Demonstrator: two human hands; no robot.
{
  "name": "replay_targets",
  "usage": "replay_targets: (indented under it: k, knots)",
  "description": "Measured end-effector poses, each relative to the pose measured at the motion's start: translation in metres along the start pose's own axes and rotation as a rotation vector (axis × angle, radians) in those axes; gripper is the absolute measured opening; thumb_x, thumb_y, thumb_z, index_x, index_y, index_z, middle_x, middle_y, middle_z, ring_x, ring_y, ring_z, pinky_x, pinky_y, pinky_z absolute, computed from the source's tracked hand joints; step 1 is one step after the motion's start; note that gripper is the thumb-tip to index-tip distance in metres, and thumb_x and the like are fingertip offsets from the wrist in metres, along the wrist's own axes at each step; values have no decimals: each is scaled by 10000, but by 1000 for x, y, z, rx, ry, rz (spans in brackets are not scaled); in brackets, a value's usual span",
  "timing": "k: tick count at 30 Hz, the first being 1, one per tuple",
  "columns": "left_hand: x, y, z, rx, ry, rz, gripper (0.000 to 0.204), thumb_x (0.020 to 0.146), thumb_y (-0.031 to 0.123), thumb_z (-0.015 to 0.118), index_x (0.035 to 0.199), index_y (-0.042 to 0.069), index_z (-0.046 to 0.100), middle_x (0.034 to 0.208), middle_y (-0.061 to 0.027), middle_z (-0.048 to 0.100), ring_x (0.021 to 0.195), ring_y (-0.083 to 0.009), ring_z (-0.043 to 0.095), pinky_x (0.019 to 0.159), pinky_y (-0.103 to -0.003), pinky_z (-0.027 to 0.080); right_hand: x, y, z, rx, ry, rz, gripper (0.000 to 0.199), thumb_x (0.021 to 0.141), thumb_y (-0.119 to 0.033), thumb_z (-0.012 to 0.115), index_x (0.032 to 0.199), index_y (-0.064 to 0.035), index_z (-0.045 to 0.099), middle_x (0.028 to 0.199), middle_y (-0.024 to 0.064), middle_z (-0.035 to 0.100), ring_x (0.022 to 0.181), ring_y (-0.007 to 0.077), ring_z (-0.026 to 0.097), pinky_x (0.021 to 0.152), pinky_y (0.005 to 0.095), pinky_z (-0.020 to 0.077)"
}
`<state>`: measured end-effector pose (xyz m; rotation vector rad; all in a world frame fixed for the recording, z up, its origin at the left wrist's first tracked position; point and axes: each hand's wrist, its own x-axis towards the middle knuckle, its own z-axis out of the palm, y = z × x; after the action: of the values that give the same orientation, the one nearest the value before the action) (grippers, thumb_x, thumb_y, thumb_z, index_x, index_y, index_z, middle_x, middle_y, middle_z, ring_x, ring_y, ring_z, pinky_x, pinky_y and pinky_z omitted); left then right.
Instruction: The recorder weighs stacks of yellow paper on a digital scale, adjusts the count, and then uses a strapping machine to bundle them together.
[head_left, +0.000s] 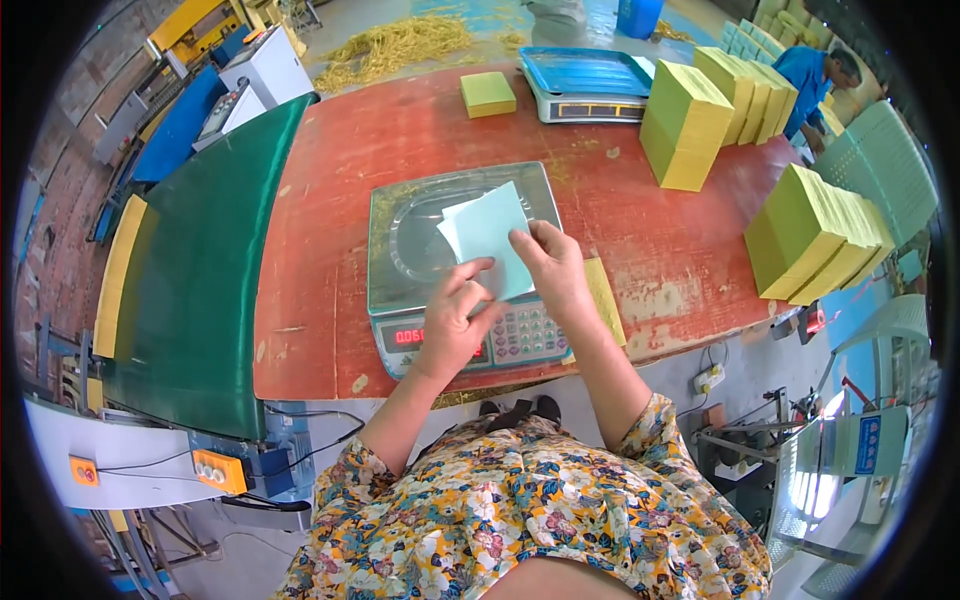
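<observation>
Over the digital counter scale (400,265), my right hand (556,265) pinches pale blue-green paper sheets (492,232) by their right edge. A whiter corner fans out at the left of the sheets. My left hand (458,318) is at their lower left, fingers curled but apart, over the scale's red display and keypad. Whether its fingertips touch the paper I cannot tell. The scale stands on a worn red table (320,260). Yellow paper (603,300) lies beside the scale, partly behind my right forearm.
Tall yellow paper stacks (685,125) and further yellow bundles (815,235) stand at the right. A low yellow block (488,94) and a second scale with a blue tray (585,72) are at the back. Left runs a green conveyor belt (200,270). A person in blue (803,80) is far right.
</observation>
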<state>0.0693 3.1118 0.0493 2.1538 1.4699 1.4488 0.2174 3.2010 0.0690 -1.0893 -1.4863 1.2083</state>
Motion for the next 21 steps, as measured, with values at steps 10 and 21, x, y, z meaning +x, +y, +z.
replay_targets:
  k: [10,21]
  knots:
    - [21,21,-4,-521,200,-490,308,991,247,586,1142,-21,564,1030,-101,630,875,-121,606,647,-253,495,-37,-27,19,-225,-18,-474,105,809,-60,710,898,-10,689,849,147,702,756,273,692,663,355,549]
    - [41,38,-86,411,515,-182,260,968,41,534,1216,7,608,888,-90,656,739,-197,631,638,-333,506,-8,14,-37,-895,147,-447,452,799,-277,747,1150,-17,630,1297,168,579,1276,391,474,1064,503,355]
